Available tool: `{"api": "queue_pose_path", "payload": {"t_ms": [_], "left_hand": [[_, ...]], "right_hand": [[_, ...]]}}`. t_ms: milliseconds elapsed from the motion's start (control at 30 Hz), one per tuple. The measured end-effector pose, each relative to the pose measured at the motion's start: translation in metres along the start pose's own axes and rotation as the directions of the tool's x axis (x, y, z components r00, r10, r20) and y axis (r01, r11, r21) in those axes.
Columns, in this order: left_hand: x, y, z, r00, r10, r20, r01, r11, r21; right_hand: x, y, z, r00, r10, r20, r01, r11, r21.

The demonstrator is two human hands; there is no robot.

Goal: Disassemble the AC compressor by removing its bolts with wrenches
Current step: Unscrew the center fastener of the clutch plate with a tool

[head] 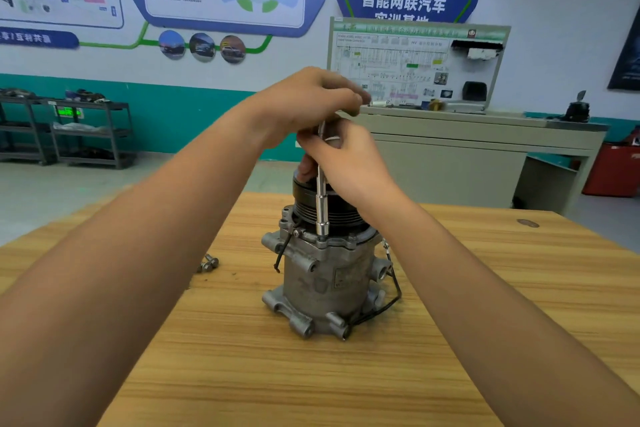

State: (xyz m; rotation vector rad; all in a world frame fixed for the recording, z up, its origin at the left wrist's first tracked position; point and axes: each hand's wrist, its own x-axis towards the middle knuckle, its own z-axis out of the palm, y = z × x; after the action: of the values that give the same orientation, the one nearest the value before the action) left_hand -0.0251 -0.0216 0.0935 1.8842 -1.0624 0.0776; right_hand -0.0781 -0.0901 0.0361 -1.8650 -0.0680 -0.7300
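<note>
A grey metal AC compressor (323,284) stands upright on the wooden table (242,357), its black ribbed pulley (346,211) on top. A silver socket wrench extension (322,204) stands vertically, its socket seated on a bolt at the housing's upper flange. My left hand (304,104) grips the top of the wrench from above. My right hand (343,156) curls around the shaft just below it, partly covering the pulley. The wrench's handle is hidden under my left hand.
Two loose bolts (207,263) lie on the table left of the compressor. A black wire (391,295) loops off the compressor's right side. A grey training bench (467,146) stands behind the table, metal shelves (90,132) at the far left.
</note>
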Motion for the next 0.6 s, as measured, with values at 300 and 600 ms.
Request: {"api": "queue_pose_path", "payload": {"t_ms": [300,600], "left_hand": [[-0.028,-0.015,-0.003,0.999,-0.035,-0.007,0.020,0.705,-0.708],[-0.025,-0.008,0.007,0.974,0.177,-0.139,-0.205,0.952,-0.228]], "right_hand": [[-0.003,0.008,-0.012,0.964,-0.129,-0.234,0.075,0.971,-0.225],[-0.001,0.009,0.004,0.966,-0.170,-0.195,0.100,0.941,-0.323]]}}
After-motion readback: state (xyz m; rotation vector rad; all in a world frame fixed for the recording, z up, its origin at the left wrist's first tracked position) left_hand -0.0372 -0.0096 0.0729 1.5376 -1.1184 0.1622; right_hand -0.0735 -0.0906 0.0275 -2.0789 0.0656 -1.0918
